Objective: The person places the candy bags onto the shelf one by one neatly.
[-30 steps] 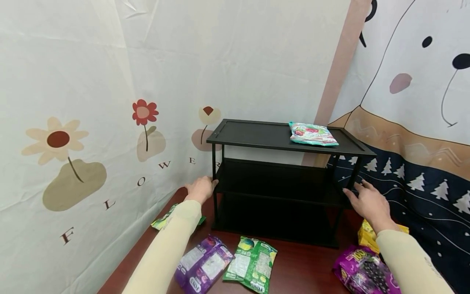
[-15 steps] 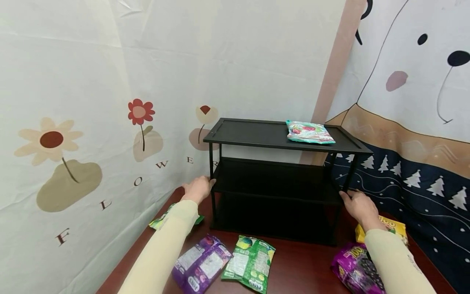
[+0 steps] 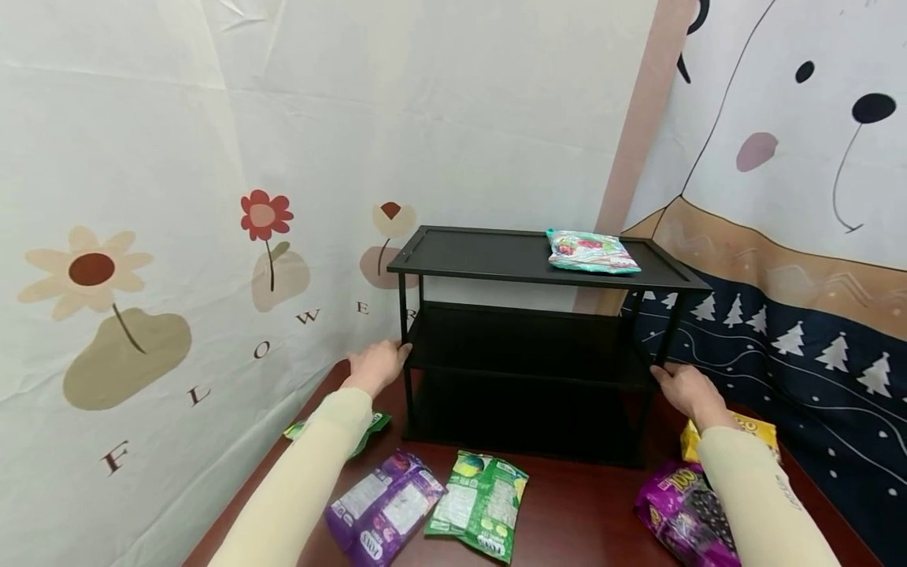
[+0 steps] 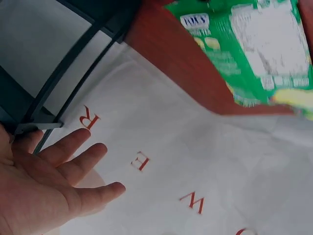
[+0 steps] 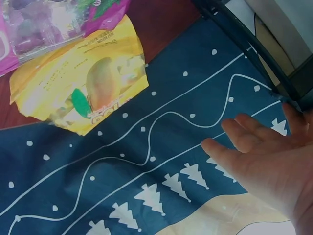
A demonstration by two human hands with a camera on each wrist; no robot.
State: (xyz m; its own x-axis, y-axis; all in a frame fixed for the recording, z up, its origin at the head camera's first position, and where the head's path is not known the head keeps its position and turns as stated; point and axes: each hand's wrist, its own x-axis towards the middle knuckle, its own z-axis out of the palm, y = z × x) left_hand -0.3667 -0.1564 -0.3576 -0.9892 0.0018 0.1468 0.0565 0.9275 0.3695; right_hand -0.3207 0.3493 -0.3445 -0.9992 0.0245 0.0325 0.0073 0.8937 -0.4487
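Observation:
A black three-tier shelf rack [image 3: 510,378] stands between my two hands. My left hand [image 3: 375,366] holds its front left post at the middle tier, thumb across the front. In the left wrist view the outer fingers [image 4: 83,169] stretch out apart from the frame. At the front right post, my right hand [image 3: 690,391] holds the rack at the same tier with thumb and forefinger. The right wrist view shows its other fingers [image 5: 239,134] extended. A teal-and-white snack bag [image 3: 594,252] lies on the rack's top tier, toward the right.
On the red-brown table [image 3: 567,512] lie a purple bag [image 3: 386,508] and a green bag [image 3: 478,504] in front. Another green bag [image 3: 368,433] is under my left arm. A grape-printed purple bag [image 3: 683,512] and a yellow bag [image 5: 93,78] lie right. Printed curtains hang behind.
My right hand has come in closer to the right post, its fingers lower. My left hand stays at the left post. The whole head view has shifted slightly.

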